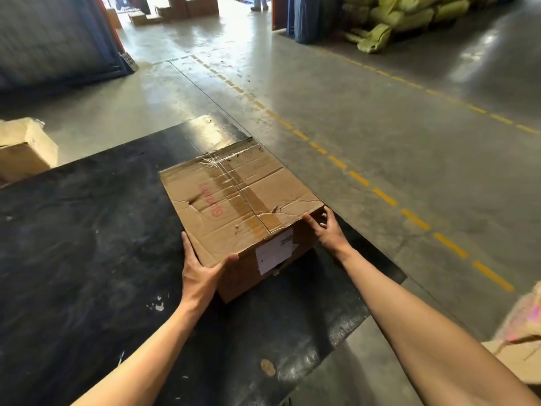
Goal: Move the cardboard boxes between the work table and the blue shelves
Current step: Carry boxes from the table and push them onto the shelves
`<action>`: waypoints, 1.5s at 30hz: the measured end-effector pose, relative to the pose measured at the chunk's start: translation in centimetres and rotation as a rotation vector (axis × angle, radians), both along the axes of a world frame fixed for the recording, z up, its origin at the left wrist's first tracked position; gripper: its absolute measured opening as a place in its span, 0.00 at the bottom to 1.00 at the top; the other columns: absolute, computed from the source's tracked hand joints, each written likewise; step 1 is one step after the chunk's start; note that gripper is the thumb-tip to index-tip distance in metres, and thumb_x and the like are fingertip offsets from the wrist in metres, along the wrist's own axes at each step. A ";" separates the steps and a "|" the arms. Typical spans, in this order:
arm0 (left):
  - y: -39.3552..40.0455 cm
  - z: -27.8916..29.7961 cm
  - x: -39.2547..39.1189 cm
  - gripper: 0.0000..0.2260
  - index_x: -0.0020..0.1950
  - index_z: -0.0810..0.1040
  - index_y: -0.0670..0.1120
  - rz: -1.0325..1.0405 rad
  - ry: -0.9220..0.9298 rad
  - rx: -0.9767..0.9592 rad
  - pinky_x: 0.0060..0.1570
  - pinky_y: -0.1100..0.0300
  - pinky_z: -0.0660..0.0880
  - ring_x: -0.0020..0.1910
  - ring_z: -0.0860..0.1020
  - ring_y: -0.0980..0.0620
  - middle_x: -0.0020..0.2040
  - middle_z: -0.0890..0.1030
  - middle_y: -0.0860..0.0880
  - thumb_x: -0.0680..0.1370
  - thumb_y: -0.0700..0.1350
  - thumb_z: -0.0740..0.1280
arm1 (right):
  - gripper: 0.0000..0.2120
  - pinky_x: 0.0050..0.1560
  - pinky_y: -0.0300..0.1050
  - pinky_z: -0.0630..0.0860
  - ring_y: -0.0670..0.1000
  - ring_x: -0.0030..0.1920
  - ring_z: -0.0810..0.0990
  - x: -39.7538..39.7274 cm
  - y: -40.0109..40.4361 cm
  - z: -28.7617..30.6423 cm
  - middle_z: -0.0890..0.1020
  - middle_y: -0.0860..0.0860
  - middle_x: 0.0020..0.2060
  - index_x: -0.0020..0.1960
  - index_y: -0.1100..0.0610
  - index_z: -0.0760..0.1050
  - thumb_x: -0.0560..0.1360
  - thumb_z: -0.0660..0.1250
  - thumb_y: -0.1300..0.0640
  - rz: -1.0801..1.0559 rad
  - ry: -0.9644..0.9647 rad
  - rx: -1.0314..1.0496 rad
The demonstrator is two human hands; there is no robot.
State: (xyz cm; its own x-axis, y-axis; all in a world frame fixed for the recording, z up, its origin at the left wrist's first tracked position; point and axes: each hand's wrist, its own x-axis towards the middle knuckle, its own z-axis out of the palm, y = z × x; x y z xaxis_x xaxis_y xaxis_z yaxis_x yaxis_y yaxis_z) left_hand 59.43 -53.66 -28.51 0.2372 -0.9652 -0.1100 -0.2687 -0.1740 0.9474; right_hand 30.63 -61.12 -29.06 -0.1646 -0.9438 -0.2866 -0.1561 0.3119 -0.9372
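The fingers (187, 244) of the left hand (199, 273) lie straight along the left side of the cardboard box (237, 200), with the thumb hooked over the near top edge at the box's near-left corner, so that corner sits in the crook between thumb and fingers. The right hand (325, 230) is at the near-right corner of the same box: its thumb rests on the top edge and its fingers (326, 216) curl around the corner onto the right side, gripping it. The box thus lies between the two hands, held at both near corners, and it rests flat on the dark tabletop (87, 244) close to that surface's right edge. Its top flaps are closed, creased and torn in places, sealed with clear tape along the middle seam and marked with red lettering; a white label (273, 253) is stuck on the side that faces the person. Another cardboard box (26, 150) stands at the far left edge of the tabletop, well apart from the hands. Beyond the tabletop stretches a concrete floor (380, 127) crossed by a dashed yellow line (383, 197), with a heap of yellow-green sacks (401, 16) at the far right.
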 end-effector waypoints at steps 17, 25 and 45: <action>-4.2 5.6 -3.3 0.43 0.75 0.68 0.55 0.087 -0.023 -0.298 0.59 0.59 0.71 0.61 0.74 0.55 0.67 0.77 0.48 0.67 0.79 0.57 | 0.25 0.50 0.49 0.83 0.51 0.58 0.81 -3.1 6.9 4.9 0.77 0.58 0.63 0.66 0.57 0.61 0.75 0.68 0.50 -0.205 -0.089 -0.358; -4.3 12.6 -16.0 0.30 0.64 0.81 0.51 -0.090 -0.027 -0.373 0.48 0.50 0.76 0.52 0.81 0.39 0.54 0.84 0.39 0.77 0.69 0.53 | 0.29 0.60 0.34 0.73 0.38 0.61 0.75 -11.1 18.1 10.2 0.74 0.51 0.62 0.66 0.48 0.71 0.75 0.59 0.29 -0.643 0.174 -0.512; 18.6 22.0 -36.6 0.32 0.48 0.79 0.40 -0.776 0.234 -0.546 0.39 0.54 0.64 0.43 0.77 0.36 0.45 0.81 0.33 0.79 0.65 0.48 | 0.19 0.62 0.28 0.70 0.32 0.59 0.76 -14.6 53.8 21.6 0.79 0.37 0.58 0.70 0.49 0.70 0.80 0.61 0.50 -1.330 0.471 -0.704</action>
